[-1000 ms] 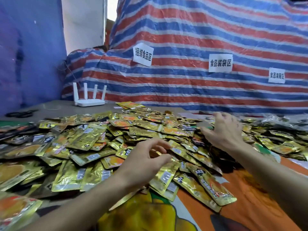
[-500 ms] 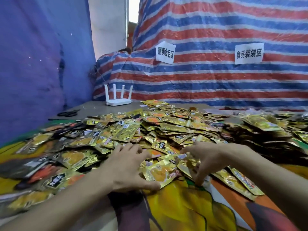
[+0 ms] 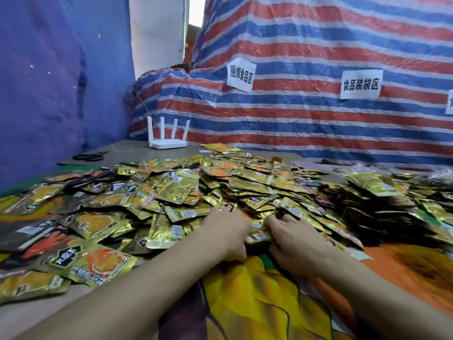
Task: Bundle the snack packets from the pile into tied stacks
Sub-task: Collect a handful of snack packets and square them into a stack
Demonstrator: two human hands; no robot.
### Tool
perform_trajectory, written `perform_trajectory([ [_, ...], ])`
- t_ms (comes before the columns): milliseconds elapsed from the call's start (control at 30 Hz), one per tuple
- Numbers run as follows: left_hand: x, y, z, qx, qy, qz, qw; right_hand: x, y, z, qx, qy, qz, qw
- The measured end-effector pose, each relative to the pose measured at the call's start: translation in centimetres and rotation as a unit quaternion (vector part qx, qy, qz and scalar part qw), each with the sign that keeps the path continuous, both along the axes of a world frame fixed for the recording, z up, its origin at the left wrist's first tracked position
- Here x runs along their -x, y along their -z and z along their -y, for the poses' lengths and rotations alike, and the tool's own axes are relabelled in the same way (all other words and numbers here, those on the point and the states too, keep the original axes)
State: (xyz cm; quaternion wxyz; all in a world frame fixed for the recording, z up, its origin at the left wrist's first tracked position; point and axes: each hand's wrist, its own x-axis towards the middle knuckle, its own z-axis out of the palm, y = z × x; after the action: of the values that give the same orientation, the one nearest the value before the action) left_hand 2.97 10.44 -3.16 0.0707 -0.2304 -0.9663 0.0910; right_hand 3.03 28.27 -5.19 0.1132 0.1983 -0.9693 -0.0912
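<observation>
Packets (image 3: 257, 233) gathered at the near edge sit squeezed between my left hand (image 3: 228, 231), cupped round them, and my right hand (image 3: 294, 239), fingers curled on them, to square a stack for tying. Half a second ago both were wider apart. Beyond, the pile (image 3: 245, 182) covers the table (image 3: 137, 148); scissors (image 3: 89, 157) wait far left.

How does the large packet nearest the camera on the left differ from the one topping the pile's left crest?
The near-left packet lies face up, showing an orange picture and a black label; the crest packet shows its gold back with a white label. The near-left packet lies at the edge of the pile; the crest packet rests tilted on other packets. Both are shiny gold pouches.
</observation>
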Motion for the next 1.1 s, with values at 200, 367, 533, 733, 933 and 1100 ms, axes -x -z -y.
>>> perform_trajectory([
  [200,0.6,0.6,-0.2,-0.022,-0.008,-0.006,1.000,0.8,1.1,-0.5,0.115,-0.019,-0.043,0.992],
  [367,0.4,2.0,-0.3,-0.119,-0.054,-0.040,0.991,1.0,0.4,-0.5,0.220,-0.049,-0.056,0.973],
  [533,0.4,1.5,1.2,-0.290,-0.034,-0.059,0.955,1.2,-0.2,-0.4,0.311,-0.035,-0.072,0.947],
  [733,0.2,0.5,2.8,-0.429,0.005,-0.043,0.902,1.5,-1.7,0.9,0.466,-0.077,-0.051,0.880],
  [933,0.9,-1.2,4.2,-0.612,-0.025,-0.028,0.790,2.4,-3.9,2.5,0.702,-0.013,-0.068,0.708],
  [1100,1.2,-1.7,5.0,-0.775,-0.074,0.041,0.627,3.1,-3.3,4.3,0.717,0.003,-0.047,0.695],
])
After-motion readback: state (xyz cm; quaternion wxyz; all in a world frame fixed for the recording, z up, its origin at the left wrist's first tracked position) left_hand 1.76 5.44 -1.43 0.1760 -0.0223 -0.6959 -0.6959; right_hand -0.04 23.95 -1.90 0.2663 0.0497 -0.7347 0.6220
